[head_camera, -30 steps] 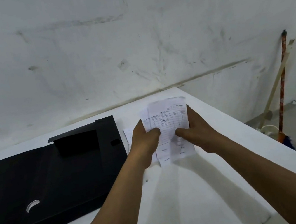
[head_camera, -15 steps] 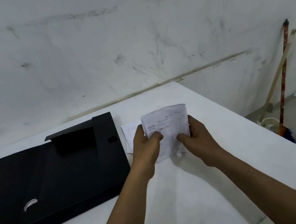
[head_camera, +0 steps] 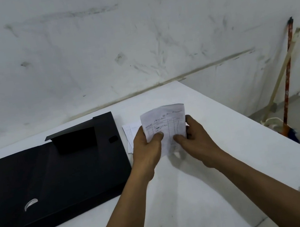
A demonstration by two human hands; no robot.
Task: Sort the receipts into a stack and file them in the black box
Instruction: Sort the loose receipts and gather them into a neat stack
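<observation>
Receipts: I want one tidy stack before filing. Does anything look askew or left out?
Yes. The left hand and right hand grip the stack, whose top bows. A few loose receipts lie on the table beside the box, outside the stack.

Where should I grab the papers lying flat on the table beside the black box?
Probably at their far left corner, coming from above. The loose papers lie flat on the white table, so a grip needs an edge to lift. Their right side is hidden behind the left hand holding receipts, and the black box sits close on their left, leaving that far corner free.
</observation>
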